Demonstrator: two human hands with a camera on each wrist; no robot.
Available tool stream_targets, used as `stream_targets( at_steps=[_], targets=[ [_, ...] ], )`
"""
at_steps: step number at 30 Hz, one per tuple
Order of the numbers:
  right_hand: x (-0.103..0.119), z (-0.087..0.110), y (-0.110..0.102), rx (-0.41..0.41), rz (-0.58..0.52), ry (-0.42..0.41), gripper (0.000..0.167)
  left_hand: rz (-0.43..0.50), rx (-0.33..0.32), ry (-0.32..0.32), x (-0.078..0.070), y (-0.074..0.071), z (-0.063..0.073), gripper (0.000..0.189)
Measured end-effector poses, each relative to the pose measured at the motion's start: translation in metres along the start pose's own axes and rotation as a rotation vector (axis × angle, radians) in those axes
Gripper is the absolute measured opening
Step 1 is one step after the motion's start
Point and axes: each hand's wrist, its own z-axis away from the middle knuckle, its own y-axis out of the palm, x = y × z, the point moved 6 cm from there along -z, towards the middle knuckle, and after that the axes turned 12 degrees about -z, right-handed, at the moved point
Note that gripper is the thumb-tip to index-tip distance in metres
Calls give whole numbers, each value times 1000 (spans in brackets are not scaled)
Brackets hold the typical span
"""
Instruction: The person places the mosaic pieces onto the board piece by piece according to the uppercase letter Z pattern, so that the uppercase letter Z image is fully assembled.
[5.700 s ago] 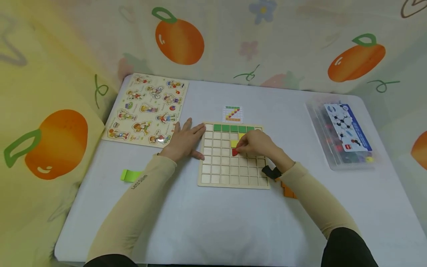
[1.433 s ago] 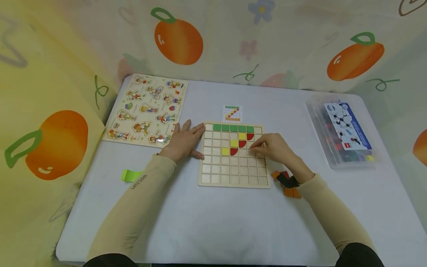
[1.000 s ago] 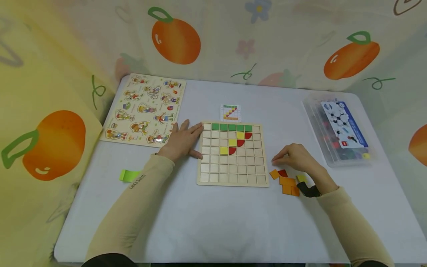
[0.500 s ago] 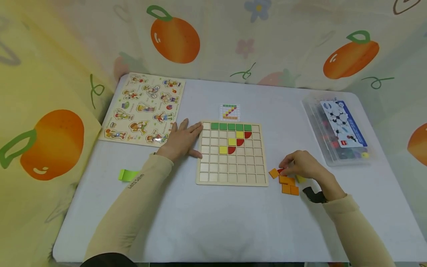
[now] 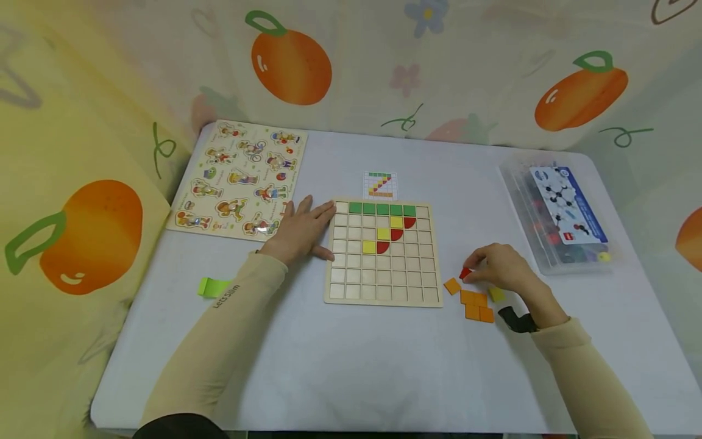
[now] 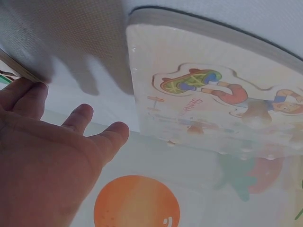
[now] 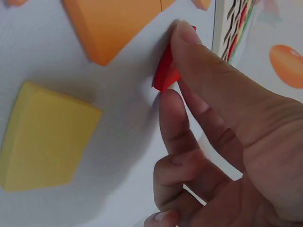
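High downward head view, 2 close wrist views, yellow block (image 5: 496,294) in head and right

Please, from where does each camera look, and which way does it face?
Head: worn on the head, facing forward and down at the grid board; left hand, right hand and both forearms show.
Left wrist: on that wrist, looking past the fingers to the picture board and backdrop; part of the left hand shows.
Right wrist: on that wrist, looking at the red piece in the right hand's pinch; only this hand shows.
Head and right wrist share this red piece and the yellow piece.
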Motion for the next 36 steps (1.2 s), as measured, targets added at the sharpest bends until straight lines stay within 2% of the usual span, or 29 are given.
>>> stream_targets(
  at_steps=[4, 7, 11, 16, 21, 25, 28, 36],
  targets=[
    [6, -3, 2, 9, -29, -65, 20, 2, 4, -6, 2, 2, 0, 114],
    [17, -7, 0, 2, -48, -148, 14, 7, 10, -8, 4, 4, 0, 114],
    [45, -18, -2, 0, -98, -272, 8, 26, 15, -13, 6, 6, 2, 114],
    [89, -36, 13, 71, -166, -351, 10, 24, -12, 6, 6, 5, 4, 114],
    [126, -52, 33, 102, -194, -373, 13, 31, -17, 16, 3, 4, 3, 113],
    [147, -60, 45, 116, -182, -383, 11, 37, -8, 6, 0, 2, 2, 112],
    [155, -63, 53, 131, -171, -346, 9, 27, -10, -1, -1, 1, 1, 112],
    [163, -70, 65, 109, -60, -234, 11, 18, -10, -13, 0, 1, 0, 114]
  ],
)
